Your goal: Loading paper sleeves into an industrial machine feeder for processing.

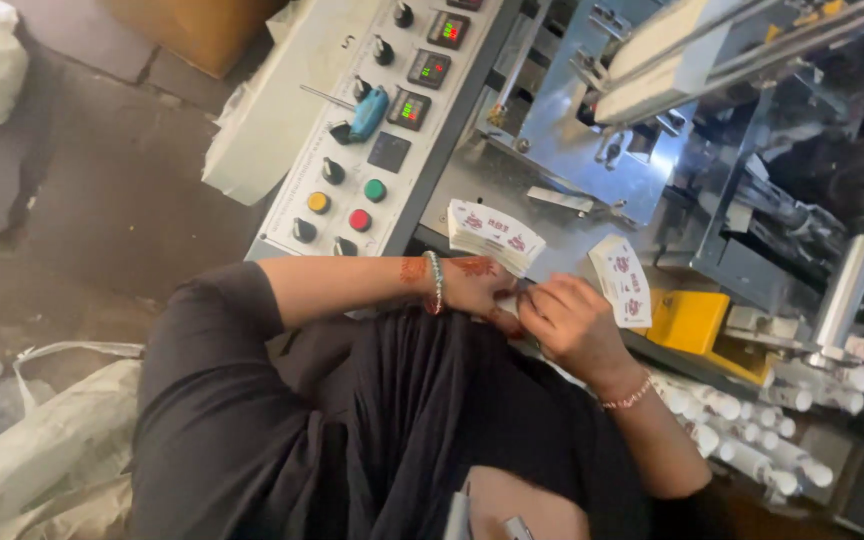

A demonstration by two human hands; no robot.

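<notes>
My left hand [474, 285] grips a thick stack of white fan-shaped paper blanks [494, 236] with red print, holding it up in front of the machine. My right hand [572, 322] sits just right of it, pinching a thinner bunch of the same printed blanks [622, 280], fanned upward. The two hands nearly touch at the fingertips. Both wrists wear thin bracelets, and dark sleeves cover my arms and lap below.
A grey control panel [297, 130] with knobs, coloured push buttons and small digital displays stands at the upper left. A metal forming machine [652, 120] fills the upper right. A yellow block [689, 320] and several stacked white paper cups [752, 440] lie at right. Sacks [42, 450] sit lower left.
</notes>
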